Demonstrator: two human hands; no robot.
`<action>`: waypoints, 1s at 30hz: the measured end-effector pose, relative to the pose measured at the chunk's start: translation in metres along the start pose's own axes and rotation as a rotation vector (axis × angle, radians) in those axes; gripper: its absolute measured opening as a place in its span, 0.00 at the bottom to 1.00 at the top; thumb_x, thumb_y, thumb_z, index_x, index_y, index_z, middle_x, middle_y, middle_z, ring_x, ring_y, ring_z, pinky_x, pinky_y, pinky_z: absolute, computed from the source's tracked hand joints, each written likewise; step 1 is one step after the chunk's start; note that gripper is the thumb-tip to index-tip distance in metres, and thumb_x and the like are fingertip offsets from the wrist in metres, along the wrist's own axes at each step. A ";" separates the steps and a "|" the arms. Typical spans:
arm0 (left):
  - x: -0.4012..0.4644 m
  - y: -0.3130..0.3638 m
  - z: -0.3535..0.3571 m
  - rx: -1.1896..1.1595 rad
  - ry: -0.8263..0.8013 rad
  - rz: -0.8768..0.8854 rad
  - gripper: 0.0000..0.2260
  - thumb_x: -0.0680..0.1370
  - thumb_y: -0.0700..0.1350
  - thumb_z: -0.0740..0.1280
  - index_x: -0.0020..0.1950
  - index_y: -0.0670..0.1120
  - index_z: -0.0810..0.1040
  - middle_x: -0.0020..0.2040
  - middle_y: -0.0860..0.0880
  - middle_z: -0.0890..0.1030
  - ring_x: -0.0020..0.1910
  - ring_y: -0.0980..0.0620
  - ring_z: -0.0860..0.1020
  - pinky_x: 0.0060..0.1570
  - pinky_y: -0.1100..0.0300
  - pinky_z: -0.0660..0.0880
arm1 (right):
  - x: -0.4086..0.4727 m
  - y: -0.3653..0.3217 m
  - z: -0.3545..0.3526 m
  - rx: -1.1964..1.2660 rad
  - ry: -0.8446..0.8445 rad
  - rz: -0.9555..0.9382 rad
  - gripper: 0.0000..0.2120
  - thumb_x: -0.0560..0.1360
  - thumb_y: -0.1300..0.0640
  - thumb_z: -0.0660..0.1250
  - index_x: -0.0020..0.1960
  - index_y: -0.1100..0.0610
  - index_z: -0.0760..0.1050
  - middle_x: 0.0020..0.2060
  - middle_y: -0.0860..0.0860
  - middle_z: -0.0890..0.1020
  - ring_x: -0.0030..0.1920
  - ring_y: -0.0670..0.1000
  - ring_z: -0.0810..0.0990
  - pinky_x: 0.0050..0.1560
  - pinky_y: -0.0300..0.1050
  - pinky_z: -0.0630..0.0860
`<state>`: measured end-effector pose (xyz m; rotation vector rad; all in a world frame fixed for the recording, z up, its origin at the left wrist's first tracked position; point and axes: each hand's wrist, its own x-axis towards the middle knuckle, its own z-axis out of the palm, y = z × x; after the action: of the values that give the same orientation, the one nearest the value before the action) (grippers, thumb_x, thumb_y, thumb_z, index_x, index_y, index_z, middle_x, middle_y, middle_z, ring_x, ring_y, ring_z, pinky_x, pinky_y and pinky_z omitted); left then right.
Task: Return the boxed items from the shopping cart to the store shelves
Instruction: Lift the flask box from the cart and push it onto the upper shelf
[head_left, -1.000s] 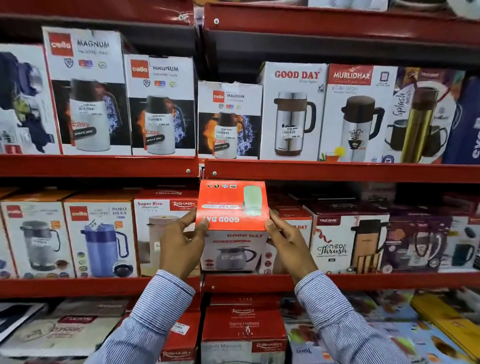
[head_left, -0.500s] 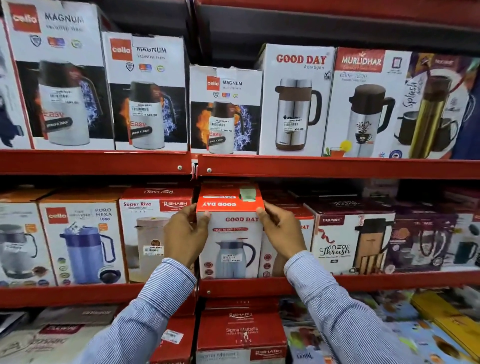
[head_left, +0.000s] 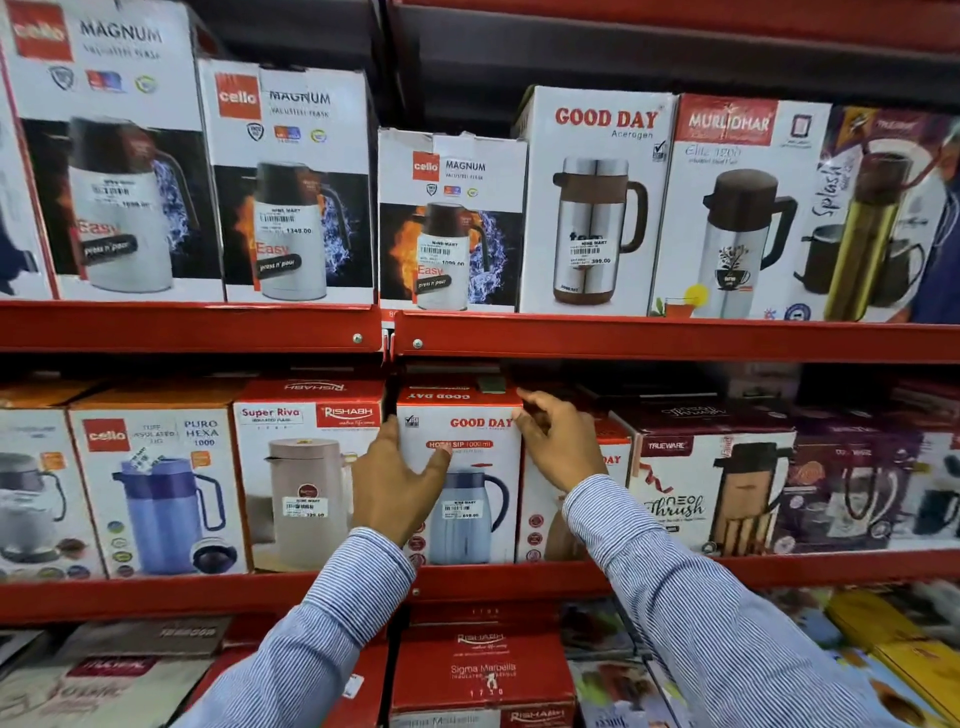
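Red-topped and white-fronted, the Good Day box (head_left: 467, 478) is standing upright on the middle shelf (head_left: 519, 577), showing a blue jug picture, red lettering and a price sticker. Just left of it is sitting the Rishabh box (head_left: 306, 478). The left hand (head_left: 395, 483) is lying flat and relaxed against its front, fingers spread. The right hand (head_left: 558, 441) is touching its upper right corner with loosely curled fingers, gripping nothing.

Middle box (head_left: 462, 467) reads "GOOD DAY"; neighbour box (head_left: 306, 467) "Super Riva".

Both hands (head_left: 395, 478) on Good Day box (head_left: 467, 499)
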<state>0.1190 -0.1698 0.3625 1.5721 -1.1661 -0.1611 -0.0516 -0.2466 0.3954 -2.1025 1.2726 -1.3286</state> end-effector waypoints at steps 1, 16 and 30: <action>-0.003 -0.003 0.002 0.012 0.004 0.001 0.32 0.72 0.54 0.72 0.72 0.44 0.68 0.65 0.47 0.80 0.61 0.47 0.80 0.63 0.50 0.77 | 0.000 0.002 -0.001 0.000 -0.006 -0.004 0.18 0.78 0.53 0.64 0.67 0.51 0.73 0.57 0.54 0.83 0.57 0.51 0.82 0.60 0.43 0.77; -0.032 -0.052 0.023 -0.097 0.156 -0.012 0.25 0.76 0.41 0.67 0.72 0.52 0.69 0.53 0.44 0.86 0.42 0.46 0.85 0.48 0.45 0.84 | -0.005 0.007 0.003 -0.020 -0.032 -0.031 0.22 0.78 0.56 0.64 0.71 0.46 0.67 0.43 0.51 0.86 0.37 0.50 0.84 0.42 0.41 0.81; -0.034 -0.052 0.016 -0.078 0.155 0.026 0.22 0.77 0.37 0.67 0.71 0.47 0.72 0.43 0.54 0.82 0.30 0.64 0.78 0.29 0.83 0.69 | -0.012 0.002 0.002 -0.021 0.037 -0.066 0.22 0.77 0.56 0.65 0.71 0.52 0.69 0.54 0.53 0.85 0.45 0.46 0.83 0.47 0.34 0.75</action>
<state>0.1222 -0.1613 0.2987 1.4734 -1.0467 -0.0648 -0.0525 -0.2385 0.3861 -2.1614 1.2468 -1.3941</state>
